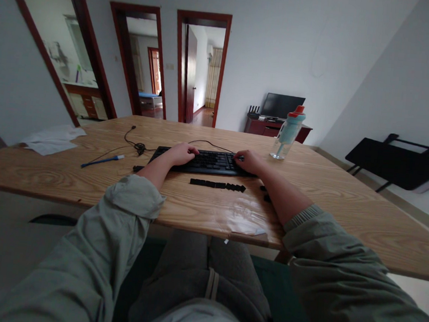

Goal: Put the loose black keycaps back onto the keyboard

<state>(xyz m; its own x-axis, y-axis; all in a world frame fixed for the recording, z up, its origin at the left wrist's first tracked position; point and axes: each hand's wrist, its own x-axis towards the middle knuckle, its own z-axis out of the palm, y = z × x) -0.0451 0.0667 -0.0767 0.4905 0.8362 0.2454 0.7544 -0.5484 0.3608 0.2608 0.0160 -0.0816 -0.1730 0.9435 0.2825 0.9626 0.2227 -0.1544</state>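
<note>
A black keyboard [210, 161] lies on the wooden table [48, 174] in front of me. My left hand [181, 153] rests on its left end, fingers curled over the keys. My right hand [247, 160] lies on its right end and pinches a small dark tool whose tip pokes out toward the keys. A row of removed black keycaps [217, 185] sits just in front of the keyboard, with two or three loose caps [265, 193] near my right forearm.
The keyboard's cable [137, 147] coils to the left. A blue pen [102, 160] and white papers [53, 138] lie at the left. A water bottle [288, 132] stands right of the keyboard. A clear plastic sheet [245, 219] lies at the near edge.
</note>
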